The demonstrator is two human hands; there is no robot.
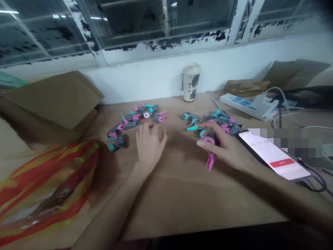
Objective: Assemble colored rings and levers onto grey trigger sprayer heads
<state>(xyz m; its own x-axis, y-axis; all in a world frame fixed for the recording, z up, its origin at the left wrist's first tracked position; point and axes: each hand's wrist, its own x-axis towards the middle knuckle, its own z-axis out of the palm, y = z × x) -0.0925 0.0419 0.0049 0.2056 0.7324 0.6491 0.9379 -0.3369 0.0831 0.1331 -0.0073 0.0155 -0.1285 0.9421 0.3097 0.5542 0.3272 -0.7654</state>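
My right hand (225, 146) grips a pink-and-grey plastic piece (211, 161) with a round pink end and a flat pink tongue pointing down. Its thumb and fingers close around the piece, above the table. My left hand (151, 144) is over the middle of the table with its fingers bent downward and thumb apart; nothing shows in it. Just beyond it, a curved row of similar grey, pink and teal plastic pieces (132, 122) lies on the wood. A second, heaped group of such pieces (223, 119) lies behind my right hand, partly covered by it.
A paper cup (191, 83) stands against the wall. On the right are a white power strip (247, 106) with cables and a lit phone (277, 156) showing a timer. Cardboard (54, 100) and a red-and-yellow plastic bag (49, 191) take up the left side.
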